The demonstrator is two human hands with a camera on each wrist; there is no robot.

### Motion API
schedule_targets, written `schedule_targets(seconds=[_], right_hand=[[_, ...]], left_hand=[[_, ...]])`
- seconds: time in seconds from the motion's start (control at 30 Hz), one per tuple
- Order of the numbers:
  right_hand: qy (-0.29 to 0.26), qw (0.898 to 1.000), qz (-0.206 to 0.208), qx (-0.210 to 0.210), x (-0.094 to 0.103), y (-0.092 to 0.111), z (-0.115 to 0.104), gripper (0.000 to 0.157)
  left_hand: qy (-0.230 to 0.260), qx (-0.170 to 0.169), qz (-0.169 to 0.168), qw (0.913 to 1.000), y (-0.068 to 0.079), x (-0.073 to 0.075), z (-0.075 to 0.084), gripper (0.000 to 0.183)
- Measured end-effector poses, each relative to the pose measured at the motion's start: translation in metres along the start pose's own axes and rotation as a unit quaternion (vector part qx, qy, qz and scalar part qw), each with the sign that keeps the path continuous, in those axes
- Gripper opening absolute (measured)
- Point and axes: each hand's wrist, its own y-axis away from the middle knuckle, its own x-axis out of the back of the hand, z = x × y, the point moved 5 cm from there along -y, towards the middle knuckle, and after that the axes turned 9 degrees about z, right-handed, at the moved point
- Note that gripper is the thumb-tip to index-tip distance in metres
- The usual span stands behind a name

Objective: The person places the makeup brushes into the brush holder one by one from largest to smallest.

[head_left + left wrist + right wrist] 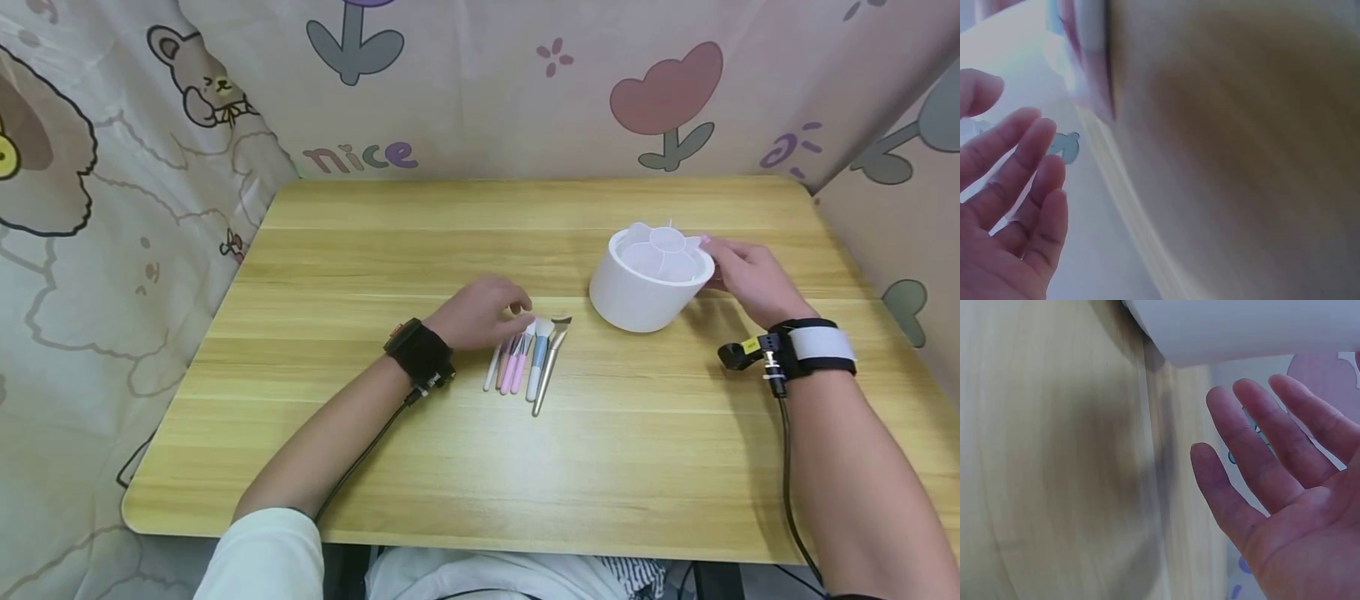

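Right forearm (862, 475) loomed, right hand (753, 273) spread at a likely-light, rim-graspable divided cup (637, 302); left hand (483, 313) loose, makeup brushes (537, 368) at four o'clock.

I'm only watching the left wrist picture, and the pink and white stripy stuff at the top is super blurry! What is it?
Observer: Those are brushes, lying side by side on the table.
Operator: Ooh! And where's the other hand?
Observer: The right hand is up against the side of a round white container.
Operator: Is anything inside it?
Observer: Yes, a pale divider with a ring in its middle.
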Motion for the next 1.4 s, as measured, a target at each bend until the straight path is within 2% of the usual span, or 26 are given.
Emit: schedule_targets(seconds=[0.1, 0.3, 0.37, 0.43, 0.53, 0.6, 0.73, 0.9, 1.13, 1.4], right_hand=[[-0.021, 1.000, 0.007, -0.006, -0.002, 0.000, 0.002, 0.075], [-0.066, 0.996, 0.031, -0.048, -0.008, 0.001, 0.008, 0.073], [-0.135, 0.989, 0.037, -0.049, -0.012, 0.001, 0.008, 0.065], [-0.225, 0.974, 0.025, -0.027, -0.017, -0.001, 0.005, 0.053], [-0.353, 0.935, -0.018, 0.021, -0.027, -0.001, -0.001, 0.040], [-0.382, 0.922, -0.043, 0.044, -0.031, 0.001, -0.003, 0.037], [-0.376, 0.924, -0.047, 0.052, -0.036, 0.005, -0.004, 0.041], [-0.372, 0.926, -0.038, 0.056, -0.040, 0.005, -0.004, 0.048], [-0.373, 0.925, -0.020, 0.075, -0.038, 0.006, 0.000, 0.047], [-0.378, 0.922, -0.013, 0.081, -0.041, 0.005, 0.004, 0.049]], left_hand=[[0.011, 0.000, -0.008, 0.9999, -0.002, -0.005, 0.008, 0.025], [0.042, 0.002, -0.033, 0.9986, -0.003, -0.016, 0.022, 0.022], [0.053, 0.002, -0.040, 0.9978, -0.003, -0.020, 0.027, 0.021], [0.071, 0.006, -0.050, 0.9962, -0.003, -0.023, 0.031, 0.021], [0.081, 0.008, -0.062, 0.9948, -0.004, -0.028, 0.036, 0.023], [0.081, 0.010, -0.066, 0.9945, -0.005, -0.031, 0.038, 0.025], [0.077, 0.020, -0.073, 0.9942, -0.006, -0.032, 0.042, 0.026], [0.082, 0.044, -0.101, 0.9906, -0.007, -0.035, 0.043, 0.025], [0.022, 0.043, -0.109, 0.9928, -0.014, -0.039, 0.052, 0.038], [-0.045, 0.072, -0.133, 0.9874, -0.021, -0.042, 0.061, 0.049]])
